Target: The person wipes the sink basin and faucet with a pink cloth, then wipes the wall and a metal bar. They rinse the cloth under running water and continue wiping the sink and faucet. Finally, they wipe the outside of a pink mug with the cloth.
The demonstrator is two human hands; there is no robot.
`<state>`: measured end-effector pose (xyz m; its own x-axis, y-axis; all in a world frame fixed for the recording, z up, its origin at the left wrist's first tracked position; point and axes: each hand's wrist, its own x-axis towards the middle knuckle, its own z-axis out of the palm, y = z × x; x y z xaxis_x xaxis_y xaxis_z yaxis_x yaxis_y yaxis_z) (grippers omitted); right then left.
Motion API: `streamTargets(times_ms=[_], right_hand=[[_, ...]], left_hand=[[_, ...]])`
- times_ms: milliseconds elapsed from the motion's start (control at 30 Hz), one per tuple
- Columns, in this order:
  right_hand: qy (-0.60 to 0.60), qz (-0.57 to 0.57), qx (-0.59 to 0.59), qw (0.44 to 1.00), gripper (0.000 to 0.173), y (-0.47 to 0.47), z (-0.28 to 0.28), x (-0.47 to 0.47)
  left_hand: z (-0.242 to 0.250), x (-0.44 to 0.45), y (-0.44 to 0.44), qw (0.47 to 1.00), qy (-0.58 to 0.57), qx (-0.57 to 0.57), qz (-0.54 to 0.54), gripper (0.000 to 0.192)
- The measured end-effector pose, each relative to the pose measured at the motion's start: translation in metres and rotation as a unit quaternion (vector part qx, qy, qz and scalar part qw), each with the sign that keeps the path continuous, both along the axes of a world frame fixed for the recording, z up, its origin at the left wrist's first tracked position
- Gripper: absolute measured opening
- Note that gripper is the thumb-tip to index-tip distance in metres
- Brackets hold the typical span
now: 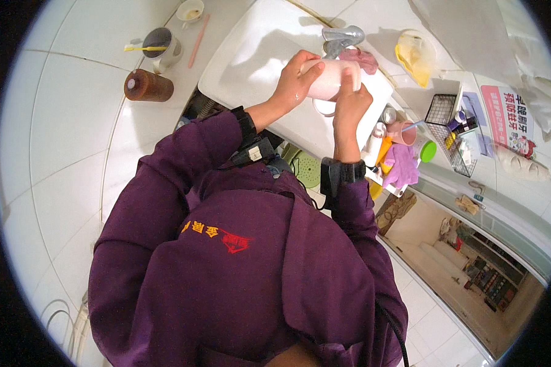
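Note:
A pale pink cup (329,79) lies tilted on its side between my hands, over the white washbasin (257,91). My left hand (300,81) grips one end of it, with the thumb along its side and drops of water on the skin. My right hand (352,98) holds the other end, thumb on top. The chrome faucet (343,37) stands just beyond the cup. A dusky pink cloth (360,60) lies beside the faucet. Below the cup a round pale rim shows in the basin, partly hidden by the cup and my right hand.
Left of the basin stand a brown bottle (149,86), a mug (167,55) with a yellow toothbrush (151,48), a pink toothbrush (199,41) and a white cup (190,11). At right are a pink tumbler (402,133), a purple cloth (402,166), bottles and a wire basket (441,110).

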<state>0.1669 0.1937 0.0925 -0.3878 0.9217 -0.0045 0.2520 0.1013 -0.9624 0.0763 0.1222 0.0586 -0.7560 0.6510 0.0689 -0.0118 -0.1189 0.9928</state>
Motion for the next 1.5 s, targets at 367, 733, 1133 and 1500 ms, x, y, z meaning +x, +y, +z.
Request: streamTargets(times_ms=[367,733,1133,1500], right_hand=[[0.15,0.126,-0.186,0.963,0.024,0.0,0.001,0.02],[0.161,-0.036,-0.274,0.948,0.021,0.011,-0.003,0.008],[0.066,-0.05,-0.254,0.964,0.022,0.018,-0.043,-0.013],[-0.071,0.027,-0.23,0.97,0.024,0.021,-0.078,0.003]], left_hand=[[-0.005,-0.013,-0.003,0.999,0.041,0.028,0.011,0.023],[-0.01,-0.006,-0.004,0.979,0.195,0.054,0.018,0.019],[-0.061,-0.005,-0.004,0.994,0.072,0.013,0.078,0.019],[-0.099,-0.021,-0.014,0.962,-0.135,-0.084,-0.222,0.038]])
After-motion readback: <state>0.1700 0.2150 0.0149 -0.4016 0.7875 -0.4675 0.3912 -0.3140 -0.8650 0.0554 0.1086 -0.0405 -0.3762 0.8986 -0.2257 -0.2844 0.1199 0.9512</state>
